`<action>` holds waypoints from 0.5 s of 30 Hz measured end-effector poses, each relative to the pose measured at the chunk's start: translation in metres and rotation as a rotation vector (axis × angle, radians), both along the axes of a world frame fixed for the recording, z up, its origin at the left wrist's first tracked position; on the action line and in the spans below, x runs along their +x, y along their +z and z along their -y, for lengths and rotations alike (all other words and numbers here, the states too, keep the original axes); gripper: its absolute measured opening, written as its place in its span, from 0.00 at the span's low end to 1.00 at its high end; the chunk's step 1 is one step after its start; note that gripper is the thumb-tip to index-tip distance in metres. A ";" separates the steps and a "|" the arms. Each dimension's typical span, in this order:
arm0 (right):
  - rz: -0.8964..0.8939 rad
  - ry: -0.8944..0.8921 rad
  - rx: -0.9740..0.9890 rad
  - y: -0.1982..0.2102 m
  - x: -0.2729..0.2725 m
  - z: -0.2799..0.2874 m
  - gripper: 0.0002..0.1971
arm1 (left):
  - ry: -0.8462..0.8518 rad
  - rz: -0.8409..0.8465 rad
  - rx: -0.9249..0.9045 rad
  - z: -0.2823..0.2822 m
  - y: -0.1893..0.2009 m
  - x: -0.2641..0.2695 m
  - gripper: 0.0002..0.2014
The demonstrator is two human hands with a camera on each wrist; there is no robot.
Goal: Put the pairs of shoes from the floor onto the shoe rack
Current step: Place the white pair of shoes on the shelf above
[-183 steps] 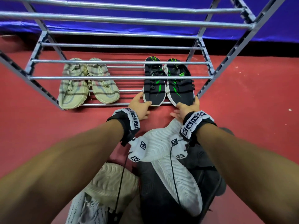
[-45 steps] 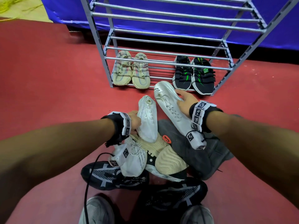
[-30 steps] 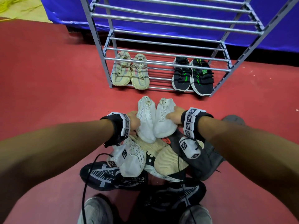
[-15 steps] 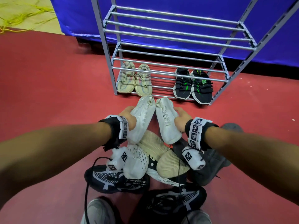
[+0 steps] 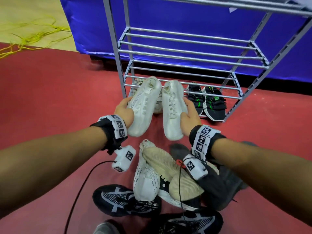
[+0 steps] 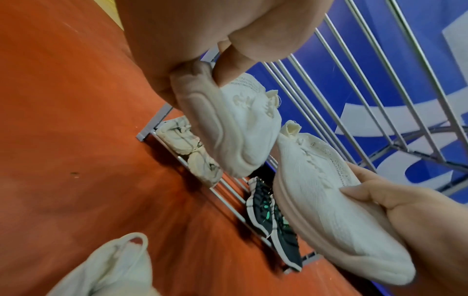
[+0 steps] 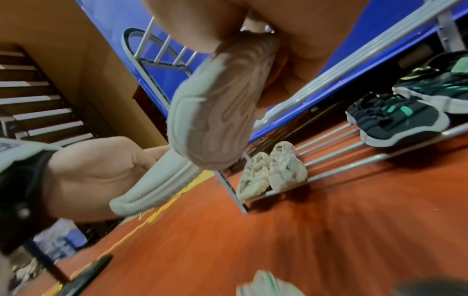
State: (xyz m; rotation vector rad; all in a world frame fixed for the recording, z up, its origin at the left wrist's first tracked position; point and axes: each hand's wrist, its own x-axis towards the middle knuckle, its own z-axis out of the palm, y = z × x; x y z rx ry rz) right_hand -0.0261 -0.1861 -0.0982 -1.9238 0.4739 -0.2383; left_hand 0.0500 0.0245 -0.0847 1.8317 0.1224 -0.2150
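Observation:
My left hand [image 5: 124, 109] grips one white knit shoe [image 5: 145, 105] by its side, and my right hand [image 5: 189, 114] grips its mate [image 5: 173, 108]. Both shoes hang in the air, toes away from me, in front of the grey metal shoe rack [image 5: 185, 53]. In the left wrist view the left shoe [image 6: 228, 124] shows its sole edge, with the other shoe [image 6: 324, 210] beside it. The right wrist view shows the sole of the right shoe [image 7: 217, 112]. On the rack's bottom shelf stand a black-and-green pair [image 5: 206, 102] and a beige pair [image 7: 272, 172], the latter mostly hidden in the head view.
Below my arms lies a pile of shoes on the red floor: a white speckled one [image 5: 146, 176], a cream one upside down [image 5: 175, 173], grey ones [image 5: 219, 188] and a black-and-white pair [image 5: 128, 201]. The rack's upper shelves hold nothing. A blue wall [image 5: 168, 17] stands behind.
Both hands have lifted the white pair off the pile and carried it up and forward toward the rack. The head has tilted up, so more of the rack shows.

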 end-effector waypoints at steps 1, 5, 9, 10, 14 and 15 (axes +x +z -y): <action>0.018 -0.009 0.002 0.004 0.010 0.000 0.32 | 0.012 0.000 -0.023 0.004 0.001 0.006 0.32; 0.061 -0.045 0.064 0.015 0.051 0.002 0.32 | 0.075 0.022 -0.129 0.018 0.000 0.037 0.31; 0.073 -0.049 0.070 0.011 0.083 0.004 0.31 | 0.140 0.049 -0.177 0.027 -0.002 0.070 0.29; 0.072 -0.043 0.073 0.010 0.089 0.005 0.31 | 0.165 0.052 -0.195 0.029 -0.003 0.079 0.28; 0.080 -0.003 0.068 0.006 0.115 0.004 0.30 | 0.194 0.055 -0.220 0.034 -0.004 0.106 0.28; 0.075 0.001 0.078 0.004 0.121 0.003 0.29 | 0.187 0.058 -0.215 0.035 -0.004 0.111 0.28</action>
